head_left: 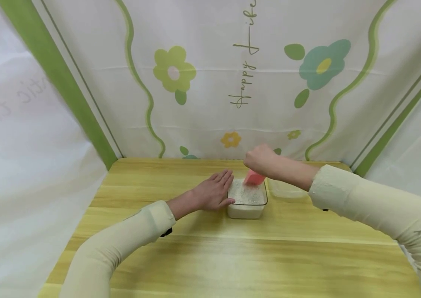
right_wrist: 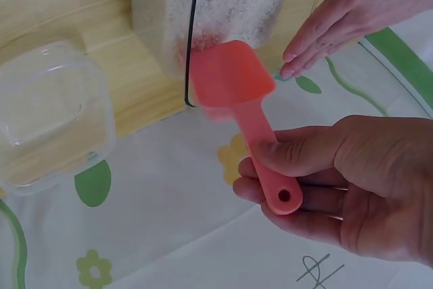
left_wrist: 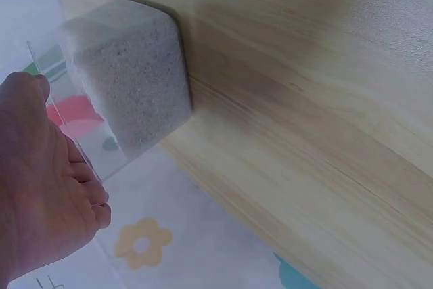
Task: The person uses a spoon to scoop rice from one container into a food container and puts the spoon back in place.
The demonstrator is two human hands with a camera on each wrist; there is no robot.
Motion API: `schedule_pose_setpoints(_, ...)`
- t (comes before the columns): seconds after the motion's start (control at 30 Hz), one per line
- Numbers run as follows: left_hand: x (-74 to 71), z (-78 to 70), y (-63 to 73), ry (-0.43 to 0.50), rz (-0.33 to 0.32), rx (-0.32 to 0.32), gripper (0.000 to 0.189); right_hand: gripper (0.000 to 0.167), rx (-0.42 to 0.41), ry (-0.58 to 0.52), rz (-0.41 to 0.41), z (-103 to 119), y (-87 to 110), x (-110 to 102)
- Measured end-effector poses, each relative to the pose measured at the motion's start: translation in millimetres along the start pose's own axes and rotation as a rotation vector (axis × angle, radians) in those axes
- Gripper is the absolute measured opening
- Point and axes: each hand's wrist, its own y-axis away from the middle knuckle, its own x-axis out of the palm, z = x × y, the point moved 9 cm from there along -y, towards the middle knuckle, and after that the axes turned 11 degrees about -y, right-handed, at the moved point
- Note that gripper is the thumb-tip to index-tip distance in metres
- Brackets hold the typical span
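A clear square container [head_left: 245, 212] stands on the table, largely filled with a pale grainy material [head_left: 242, 194]. My left hand [head_left: 214, 192] lies along the container's left side, fingers straight, touching its rim; the left wrist view shows this hand [left_wrist: 47, 187] beside the clear wall. My right hand [head_left: 262, 160] pinches the handle of a pink scoop [right_wrist: 237, 79] between thumb and fingers. The scoop's bowl is at the container's rim, close over the grains. In the right wrist view the bowl looks bare inside.
Right of the filled container sits a second clear plastic container [right_wrist: 101, 113], low and rounded. Both stand toward the back of the wooden table [head_left: 233, 260]. A printed curtain [head_left: 210, 103] hangs just behind the table's back edge, with more white cloth at the sides.
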Motion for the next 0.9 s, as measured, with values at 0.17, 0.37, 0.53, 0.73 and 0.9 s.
schedule_pose_setpoints(0.17,-2.2,-0.6,-0.9,-0.01,-0.007,0.002,0.08,0.025,0.027,0.001,0.034,2.6,-4.8,3.0)
schedule_pose_setpoints(0.37,-4.3,-0.5,-1.5,-0.018,-0.014,0.004,0.08,0.022,-0.028,0.039,-0.005,4.8,-4.4,0.6)
schedule_pose_setpoints(0.53,-4.6,-0.1,-1.6,-0.02,-0.007,0.001,0.08,0.026,-0.059,-0.051,0.053,-3.4,-5.9,5.6)
schedule_pose_setpoints(0.73,-6.3,-1.4,-1.5,-0.018,-0.007,0.008,0.08,0.039,-0.007,-0.224,0.251,-22.1,-2.6,29.0)
schedule_pose_setpoints(0.9,-3.6,-2.1,-1.9,-0.026,0.012,0.007,0.079,0.05,0.023,-0.449,0.343,-30.6,3.2,47.1)
